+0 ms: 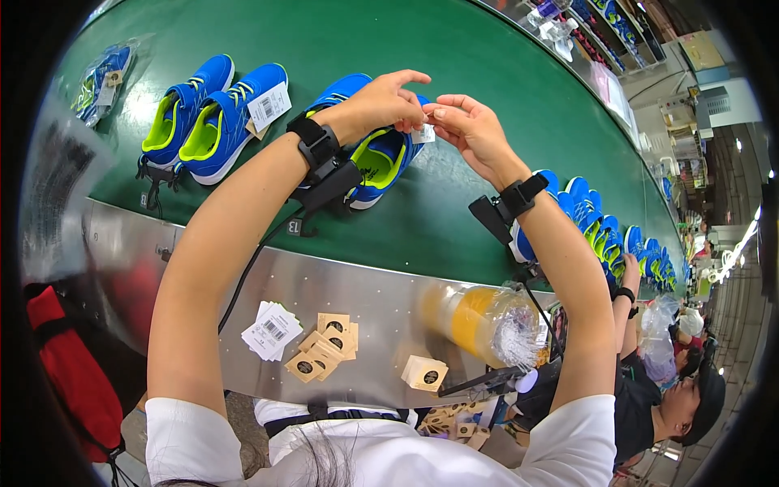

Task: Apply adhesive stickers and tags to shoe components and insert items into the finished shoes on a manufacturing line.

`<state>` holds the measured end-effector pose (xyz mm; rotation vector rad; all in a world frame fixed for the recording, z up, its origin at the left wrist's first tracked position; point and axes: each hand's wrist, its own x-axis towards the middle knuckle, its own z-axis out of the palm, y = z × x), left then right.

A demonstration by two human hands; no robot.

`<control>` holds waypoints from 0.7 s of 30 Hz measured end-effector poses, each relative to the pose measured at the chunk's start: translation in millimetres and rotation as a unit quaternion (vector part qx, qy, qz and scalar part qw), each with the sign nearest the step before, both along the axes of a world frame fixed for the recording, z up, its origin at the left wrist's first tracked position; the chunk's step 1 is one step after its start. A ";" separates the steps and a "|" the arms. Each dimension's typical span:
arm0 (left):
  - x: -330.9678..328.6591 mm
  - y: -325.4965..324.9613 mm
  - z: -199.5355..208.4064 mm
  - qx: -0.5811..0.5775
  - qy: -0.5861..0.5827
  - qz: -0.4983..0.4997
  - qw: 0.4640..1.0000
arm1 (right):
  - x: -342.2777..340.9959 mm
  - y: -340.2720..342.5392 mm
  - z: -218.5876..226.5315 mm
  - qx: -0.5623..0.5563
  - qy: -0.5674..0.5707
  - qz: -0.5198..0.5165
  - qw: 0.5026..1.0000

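Both hands meet over the green belt [454,203], above a pair of blue shoes with yellow-green lining [375,158]. The left hand [381,101] and right hand [469,126] are together, their fingertips pinched on a small white tag [423,135] held just above the nearer shoe's tongue. This looks like the tagging step: the tag seems to be getting threaded or fixed to the shoe, and finishing it would call for a steady, fine pinch with both hands kept close.

Another pair of blue shoes [207,118] lies to the left, one carrying a white label, and more pairs trail off to the right. On the near steel ledge [373,284] sit a stack of white labels [272,330], brown card tags [326,345] and a clear bottle of yellow liquid [485,322]. A co-worker stands further right along a factory line.
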<state>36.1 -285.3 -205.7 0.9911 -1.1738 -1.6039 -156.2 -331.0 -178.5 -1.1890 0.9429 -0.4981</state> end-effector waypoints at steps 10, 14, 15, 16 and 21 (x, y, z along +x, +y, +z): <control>11.7 -2.2 -4.0 -0.002 -0.004 -0.012 1.000 | 13.0 1.1 1.7 -0.011 0.006 0.000 1.000; 13.1 -0.5 -4.3 0.000 -0.019 -0.006 1.000 | 16.3 2.4 0.7 -0.037 0.018 -0.001 0.999; 14.6 0.3 -4.4 0.002 -0.018 -0.006 1.000 | 18.0 4.1 -0.2 -0.055 0.026 -0.001 0.998; 16.8 0.1 -4.3 0.006 -0.025 -0.005 1.000 | 19.7 4.9 -2.1 -0.053 0.027 -0.002 0.998; 23.4 3.9 -7.8 0.002 -0.038 -0.002 0.999 | 30.7 3.9 -9.2 -0.139 0.057 -0.003 0.989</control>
